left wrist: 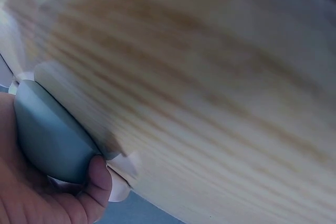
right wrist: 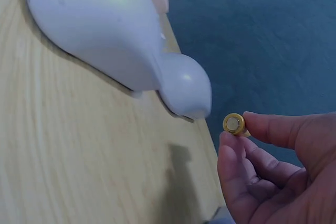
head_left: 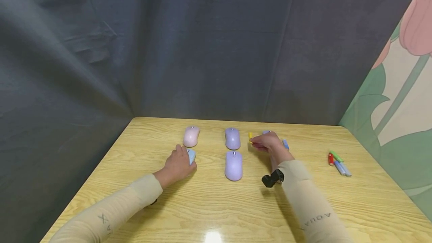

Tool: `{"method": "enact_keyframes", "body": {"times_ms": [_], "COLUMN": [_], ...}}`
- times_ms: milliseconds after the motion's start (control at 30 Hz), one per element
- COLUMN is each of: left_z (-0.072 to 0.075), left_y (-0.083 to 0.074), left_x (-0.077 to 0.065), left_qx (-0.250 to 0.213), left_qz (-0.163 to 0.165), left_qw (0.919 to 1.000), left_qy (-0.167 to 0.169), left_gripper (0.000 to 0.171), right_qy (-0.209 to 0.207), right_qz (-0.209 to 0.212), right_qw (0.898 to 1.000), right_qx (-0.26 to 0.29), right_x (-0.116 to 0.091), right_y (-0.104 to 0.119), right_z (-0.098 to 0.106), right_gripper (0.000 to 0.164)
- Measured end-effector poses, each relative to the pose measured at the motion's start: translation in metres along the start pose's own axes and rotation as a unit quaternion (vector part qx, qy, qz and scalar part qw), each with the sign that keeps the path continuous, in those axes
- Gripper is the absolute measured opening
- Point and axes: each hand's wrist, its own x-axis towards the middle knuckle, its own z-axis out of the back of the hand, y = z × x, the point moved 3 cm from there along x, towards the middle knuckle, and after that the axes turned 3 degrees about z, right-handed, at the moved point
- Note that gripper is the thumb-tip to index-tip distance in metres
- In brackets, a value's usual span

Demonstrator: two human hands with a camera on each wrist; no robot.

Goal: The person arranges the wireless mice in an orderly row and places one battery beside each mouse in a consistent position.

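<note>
Right hand pinches a yellow battery over the table in the head view; the left hand grips a blue mouse. Left wrist view: the mouse is best held steady. Right wrist view: light side pressure suits the battery; one round end faces the camera, its long axis nearly along the line of sight.
</note>
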Motion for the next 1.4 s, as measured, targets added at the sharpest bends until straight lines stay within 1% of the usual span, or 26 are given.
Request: {"method": "enact_keyframes", "body": {"times_ms": [133, 300, 433, 567, 700, 867, 1100, 1267, 1400], "left_z": [0.001, 0.002, 0.004, 0.005, 0.005, 0.002, 0.001, 0.001, 0.001], "left_y": [0.000, -0.001, -0.002, -0.003, -0.003, -0.001, -0.001, -0.001, -0.002], "left_x": [0.000, 0.000, -0.001, -0.002, -0.002, -0.001, 0.000, 0.000, -0.001], "left_qx": [-0.006, -0.004, 0.002, 0.002, 0.001, 0.001, -0.006, -0.008, -0.007], "left_qz": [0.004, 0.004, 0.002, -0.001, -0.001, 0.000, 0.000, 0.003, 0.006], "left_qw": [1.0000, 1.0000, 1.0000, 1.0000, 1.0000, 1.0000, 1.0000, 1.0000, 1.0000], "left_qy": [0.003, 0.002, -0.002, -0.002, 0.002, 0.003, -0.003, -0.003, -0.004], "left_gripper": [0.056, 0.056, 0.057, 0.056, 0.056, 0.055, 0.054, 0.054, 0.054], "right_qy": [-0.006, -0.017, -0.025, -0.035, -0.044, -0.071, -0.088, -0.089, -0.093], "right_qz": [-0.005, -0.009, -0.002, 0.003, 0.009, 0.017, 0.042, 0.044, 0.037], "right_qw": [1.000, 0.999, 0.999, 0.997, 0.995, 0.988, 0.974, 0.968, 0.969], "right_qx": [-0.015, -0.040, -0.047, -0.066, -0.089, -0.137, -0.203, -0.230, -0.226], "right_x": [0.005, 0.010, 0.012, 0.011, 0.010, 0.015, 0.020, 0.021, 0.022], "right_y": [-0.005, -0.012, -0.015, -0.016, -0.016, -0.018, -0.017, -0.014, -0.014], "right_z": [-0.009, -0.015, -0.018, -0.021, -0.025, -0.028, -0.028, -0.029, -0.030], "right_gripper": [0.004, 0.005, 0.011, 0.010, 0.013, 0.019, 0.015, 0.014, 0.014]}}
